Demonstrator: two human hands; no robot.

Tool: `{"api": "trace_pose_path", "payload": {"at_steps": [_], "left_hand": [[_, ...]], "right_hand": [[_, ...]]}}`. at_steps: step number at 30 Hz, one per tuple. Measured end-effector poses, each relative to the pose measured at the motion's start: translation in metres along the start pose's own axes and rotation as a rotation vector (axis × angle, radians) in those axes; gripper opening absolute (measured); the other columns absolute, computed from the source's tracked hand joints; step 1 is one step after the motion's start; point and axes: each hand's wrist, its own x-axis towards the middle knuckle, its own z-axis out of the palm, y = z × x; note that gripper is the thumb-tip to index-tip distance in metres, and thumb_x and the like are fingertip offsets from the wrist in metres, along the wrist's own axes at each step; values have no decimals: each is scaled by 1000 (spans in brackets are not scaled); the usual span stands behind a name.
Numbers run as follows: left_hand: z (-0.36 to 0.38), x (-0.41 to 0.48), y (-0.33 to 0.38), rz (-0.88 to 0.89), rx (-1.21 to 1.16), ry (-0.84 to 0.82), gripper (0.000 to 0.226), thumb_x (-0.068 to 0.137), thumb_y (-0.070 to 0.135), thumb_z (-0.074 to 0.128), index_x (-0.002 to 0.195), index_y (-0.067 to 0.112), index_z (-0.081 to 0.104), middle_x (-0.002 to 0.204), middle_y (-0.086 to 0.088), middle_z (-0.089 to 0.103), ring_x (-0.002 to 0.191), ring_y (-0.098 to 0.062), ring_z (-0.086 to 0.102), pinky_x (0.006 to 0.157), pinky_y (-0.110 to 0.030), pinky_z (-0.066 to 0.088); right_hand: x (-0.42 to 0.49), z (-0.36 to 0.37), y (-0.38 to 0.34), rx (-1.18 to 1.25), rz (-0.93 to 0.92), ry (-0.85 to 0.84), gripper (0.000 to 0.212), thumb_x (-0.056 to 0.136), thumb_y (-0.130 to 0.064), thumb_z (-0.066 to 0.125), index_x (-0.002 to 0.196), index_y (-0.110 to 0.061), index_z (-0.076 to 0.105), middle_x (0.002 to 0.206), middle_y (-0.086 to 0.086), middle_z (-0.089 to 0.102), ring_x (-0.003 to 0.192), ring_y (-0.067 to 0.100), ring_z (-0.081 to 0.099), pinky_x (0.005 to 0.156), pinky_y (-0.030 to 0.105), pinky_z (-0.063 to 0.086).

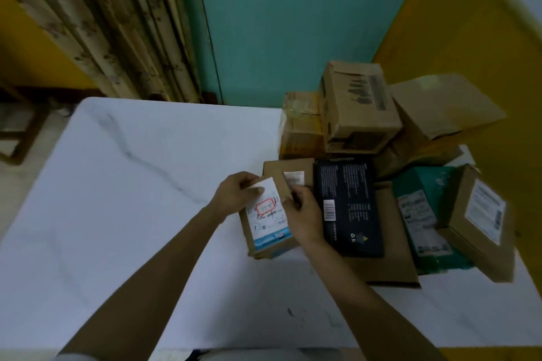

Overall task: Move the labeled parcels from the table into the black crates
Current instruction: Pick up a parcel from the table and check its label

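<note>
Small labeled parcel (268,224), a brown carton with a white shipping label stamped in red, is held in both hands over the white desk (117,184), at the left edge of a heap of other packages. The person's left hand (234,195) grips its far left corner, thumb lying across the top of the label; the right hand (305,215) closes on its right edge, fingers (294,199) curled round the cardboard. Whether the parcel's near end rests on the desk or hangs just clear of it cannot be told.

Just right of the parcel lies a black box (347,208) printed with white text, on a flat sheet of cardboard (387,268). Beyond it sit a green mailer (422,223) and a tilted brown box (481,224), both labeled. A flat brown carton (289,170) lies behind the hands. Larger cartons (357,105) are stacked at the desk's far right corner, against a teal wall (278,9). A patterned curtain (117,23) hangs at left.
</note>
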Motion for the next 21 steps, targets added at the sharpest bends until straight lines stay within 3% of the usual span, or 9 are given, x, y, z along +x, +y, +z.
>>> {"api": "trace_pose_path", "payload": {"at_steps": [3,6,8,10,13,15,18,21], "left_hand": [[-14,-23,-30,-117,-65,64,18,86,22,70,98,10,65,94,-6,70,87,-24,67,77,-39,57],[-20,-44,-55,-196,-295,154,18,83,14,73,90,0,62,86,-14,65,80,-34,66,71,-49,59],[-23,-51,-67,-262,-427,259,17,85,14,71,87,1,60,82,-14,59,73,-31,63,58,-43,60],[-27,-56,-76,-334,-600,338,15,88,17,67,87,4,58,82,-11,59,74,-25,61,51,-33,58],[-33,-65,-82,-394,-959,382,19,92,19,62,102,4,56,99,-9,65,89,-24,63,68,-40,58],[-28,-74,-78,-375,-1068,361,17,93,16,60,104,4,57,105,-10,66,92,-24,65,74,-40,56],[-5,-89,-63,-306,-1132,210,22,92,6,58,114,5,60,110,-11,69,90,-22,68,73,-33,58],[11,-100,-52,-248,-1166,102,30,90,1,59,115,17,63,110,-5,72,98,-20,70,75,-30,58]], "right_hand": [[-4,9,1,-54,16,-146,17,97,-28,54,113,-34,52,127,3,61,103,22,65,72,30,58],[-17,21,11,-43,-33,-81,31,95,-27,58,124,-26,51,135,4,54,115,24,59,78,32,56],[-24,27,19,78,-45,8,44,93,-25,61,135,-17,48,139,5,51,122,24,55,89,40,55],[-29,32,22,210,11,18,51,92,-26,63,138,-15,44,139,6,50,122,22,53,92,34,50],[-34,44,18,422,180,-108,52,90,-32,63,137,-22,44,140,3,45,112,15,51,91,30,43],[-34,53,16,395,133,-188,57,89,-33,65,140,-28,41,139,-3,47,120,15,49,96,30,43],[-34,68,9,401,24,-295,58,87,-29,68,140,-30,45,123,-17,61,117,9,57,80,18,51],[-29,69,-1,347,-3,-221,44,91,-19,65,132,-27,53,116,-15,65,111,9,61,73,19,55]]}}
